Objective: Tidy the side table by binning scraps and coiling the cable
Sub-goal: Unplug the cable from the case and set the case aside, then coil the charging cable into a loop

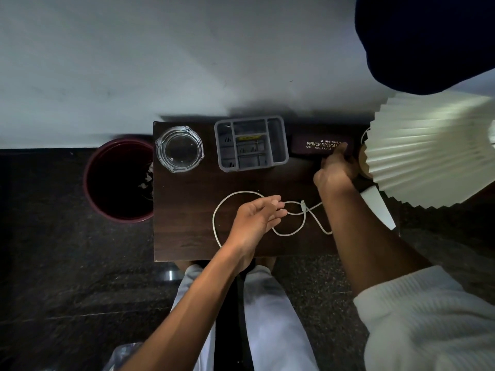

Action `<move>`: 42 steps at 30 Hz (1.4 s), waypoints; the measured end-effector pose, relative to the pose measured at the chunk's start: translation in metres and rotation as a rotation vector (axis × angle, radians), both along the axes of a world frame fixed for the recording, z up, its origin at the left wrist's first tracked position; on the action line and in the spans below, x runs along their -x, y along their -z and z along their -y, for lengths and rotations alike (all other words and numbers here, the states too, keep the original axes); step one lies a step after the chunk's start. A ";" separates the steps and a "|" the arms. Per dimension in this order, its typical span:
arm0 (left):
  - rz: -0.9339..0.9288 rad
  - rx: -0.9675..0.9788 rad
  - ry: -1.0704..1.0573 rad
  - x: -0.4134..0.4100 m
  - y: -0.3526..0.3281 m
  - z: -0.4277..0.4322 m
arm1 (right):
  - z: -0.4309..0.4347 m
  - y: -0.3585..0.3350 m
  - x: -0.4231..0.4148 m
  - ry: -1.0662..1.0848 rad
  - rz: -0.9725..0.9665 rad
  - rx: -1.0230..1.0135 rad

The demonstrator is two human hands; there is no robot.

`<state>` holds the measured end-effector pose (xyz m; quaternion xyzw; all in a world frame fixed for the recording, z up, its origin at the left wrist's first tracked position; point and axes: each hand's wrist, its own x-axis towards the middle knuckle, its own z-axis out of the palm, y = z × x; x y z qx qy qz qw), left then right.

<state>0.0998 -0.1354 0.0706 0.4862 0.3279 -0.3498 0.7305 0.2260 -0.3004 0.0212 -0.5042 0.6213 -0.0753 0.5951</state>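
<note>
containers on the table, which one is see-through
The round glass ashtray at the table's far left corner, beside the bin. The grey divided organiser next to it and the dark spectacle case are both opaque.

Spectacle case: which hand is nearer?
Right. The right hand has its fingers on the spectacle case; the left hand is nearer the table's front, over the white cable.

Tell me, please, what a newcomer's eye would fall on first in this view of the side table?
Most likely the white cable lying in loose loops across the middle of the dark table, with the left hand open over it. Next, the right hand touching the glasses case at the back, beside the pleated lampshade. A red bin stands on the floor to the left, scraps inside.
</note>
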 end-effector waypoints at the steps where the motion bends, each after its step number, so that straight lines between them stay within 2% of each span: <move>1: -0.002 0.009 0.001 0.001 0.001 -0.001 | 0.000 0.002 0.002 -0.011 -0.001 0.017; 8: 0.000 0.010 -0.019 0.002 0.005 -0.010 | 0.008 0.004 -0.004 -0.062 -0.069 -0.004; 12: 0.075 -0.121 -0.053 0.001 0.005 -0.012 | 0.016 0.007 0.001 -0.227 -0.097 -0.057; 15: 0.159 -0.233 -0.039 0.000 0.004 -0.014 | 0.014 0.005 0.002 -0.153 -0.140 -0.023; 20: 0.190 -0.275 -0.006 0.005 0.004 -0.020 | -0.006 -0.013 0.023 -0.138 -0.127 -0.024; 24: 0.175 -0.278 -0.007 0.014 0.006 -0.024 | -0.038 -0.037 0.054 -0.300 -0.074 0.110; 28: 0.131 -0.292 -0.029 0.029 0.010 -0.030 | -0.060 -0.050 0.122 -0.589 0.024 0.109; 31: 0.099 -0.307 -0.041 0.043 0.012 -0.035 | -0.062 -0.036 0.169 -0.656 -0.113 0.144; 35: 0.080 -0.311 -0.061 0.060 0.014 -0.042 | -0.054 -0.009 0.195 -0.495 -0.322 0.177; 42: 0.037 -0.301 -0.065 0.078 0.013 -0.042 | -0.055 0.011 0.186 -0.488 -0.437 0.267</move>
